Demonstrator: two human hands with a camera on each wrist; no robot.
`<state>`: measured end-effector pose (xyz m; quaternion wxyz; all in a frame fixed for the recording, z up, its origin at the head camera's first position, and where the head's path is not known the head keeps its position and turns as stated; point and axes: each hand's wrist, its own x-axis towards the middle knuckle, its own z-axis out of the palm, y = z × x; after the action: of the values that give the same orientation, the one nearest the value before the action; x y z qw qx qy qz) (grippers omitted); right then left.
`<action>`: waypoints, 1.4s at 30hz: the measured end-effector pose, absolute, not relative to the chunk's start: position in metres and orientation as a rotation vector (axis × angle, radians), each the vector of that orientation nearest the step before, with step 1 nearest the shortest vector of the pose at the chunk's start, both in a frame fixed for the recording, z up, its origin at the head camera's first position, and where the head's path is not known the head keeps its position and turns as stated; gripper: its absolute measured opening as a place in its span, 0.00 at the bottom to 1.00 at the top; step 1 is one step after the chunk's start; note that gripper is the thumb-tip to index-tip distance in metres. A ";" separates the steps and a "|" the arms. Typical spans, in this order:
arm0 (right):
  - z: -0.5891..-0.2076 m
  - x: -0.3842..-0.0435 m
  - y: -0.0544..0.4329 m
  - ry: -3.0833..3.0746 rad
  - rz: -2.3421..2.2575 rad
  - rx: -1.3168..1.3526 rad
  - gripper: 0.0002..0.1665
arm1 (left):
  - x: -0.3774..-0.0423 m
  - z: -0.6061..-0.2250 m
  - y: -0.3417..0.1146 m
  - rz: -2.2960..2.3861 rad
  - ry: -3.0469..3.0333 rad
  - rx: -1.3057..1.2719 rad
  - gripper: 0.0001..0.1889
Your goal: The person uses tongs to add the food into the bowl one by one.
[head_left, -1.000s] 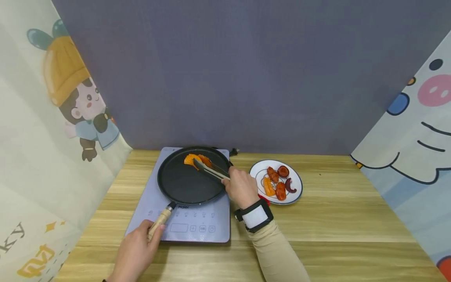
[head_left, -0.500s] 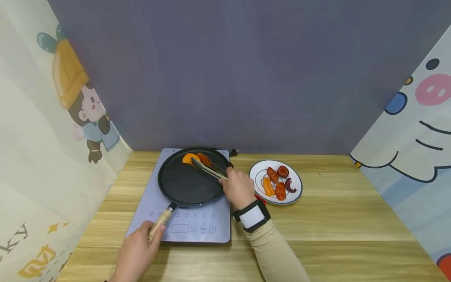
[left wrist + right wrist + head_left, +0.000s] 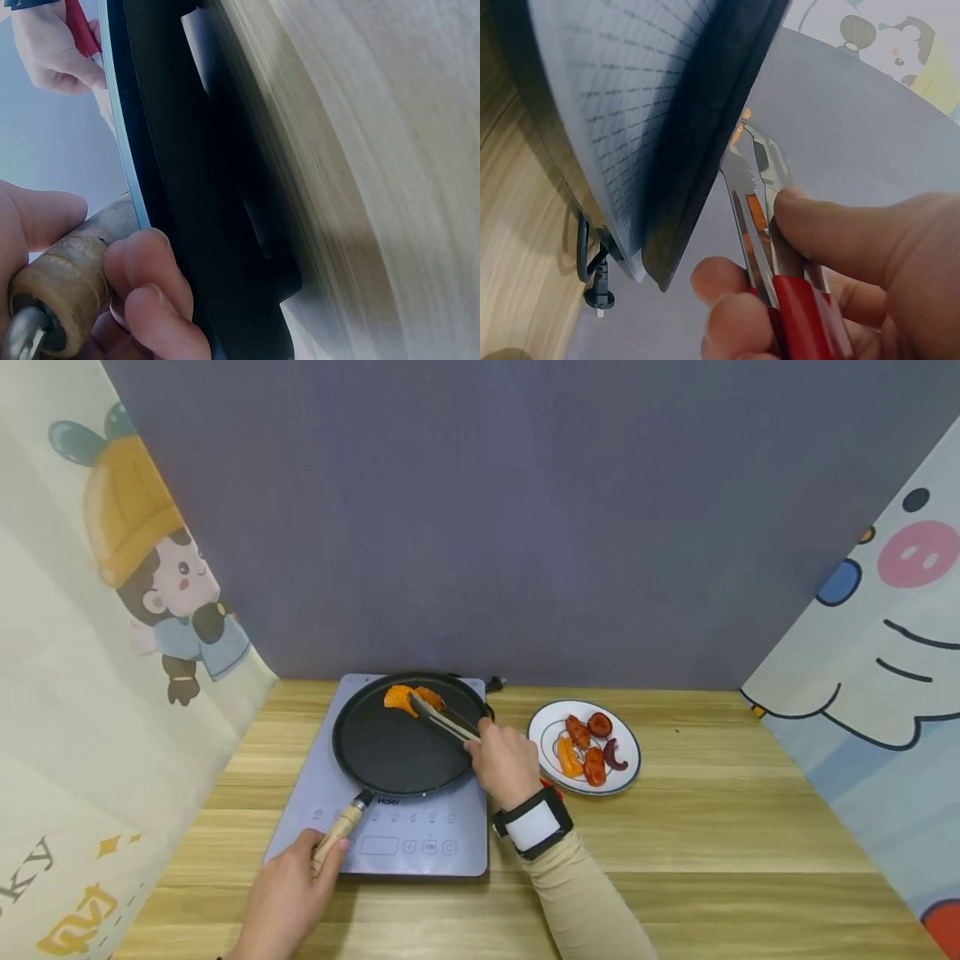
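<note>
My left hand (image 3: 288, 889) grips the wooden handle (image 3: 341, 831) of a flat black frying pan (image 3: 397, 752); in the left wrist view, fingers and thumb wrap round it. My right hand (image 3: 506, 764) holds metal tongs (image 3: 446, 722), thumb on one arm and fingers round the other side. Their red grip (image 3: 806, 315) shows in the right wrist view. At the far side of the pan, the tong tips overlap a bright orange piece of food (image 3: 399, 698). A darker orange-brown piece (image 3: 430, 695) lies just right of it, partly behind the tongs.
The pan sits on a grey Haier induction cooker (image 3: 468, 839). Right of it, a white plate (image 3: 626, 772) with a blue rim holds several food pieces. A plug (image 3: 495, 683) lies behind the cooker. A grey partition (image 3: 600, 527) closes off the wooden table's back.
The tongs and the orange piece have shifted slightly left in the pan. My left hand keeps its hold on the handle. The whole view has swayed a little.
</note>
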<state>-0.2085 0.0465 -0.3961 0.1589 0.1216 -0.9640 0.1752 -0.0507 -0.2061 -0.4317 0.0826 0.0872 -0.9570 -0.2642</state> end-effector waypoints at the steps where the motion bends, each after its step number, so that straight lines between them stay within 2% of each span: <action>1: -0.396 -0.208 0.046 -2.756 0.496 0.349 0.16 | -0.051 -0.432 -0.206 -0.789 -2.856 0.259 0.19; 27: -0.390 -0.203 0.050 -2.761 0.509 0.357 0.18 | -0.049 -0.431 -0.205 -0.792 -2.841 0.252 0.18; 38: -0.383 -0.198 0.056 -2.774 0.542 0.322 0.27 | -0.051 -0.436 -0.206 -0.767 -2.815 0.222 0.18; 42: -0.382 -0.196 0.059 -2.779 0.576 0.307 0.23 | -0.051 -0.437 -0.207 -0.757 -2.800 0.220 0.17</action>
<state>-0.1964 0.0586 -0.3816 0.1429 0.1063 -0.9636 0.1996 -0.0513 -0.2069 -0.4375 0.1161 0.0750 -0.9561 -0.2583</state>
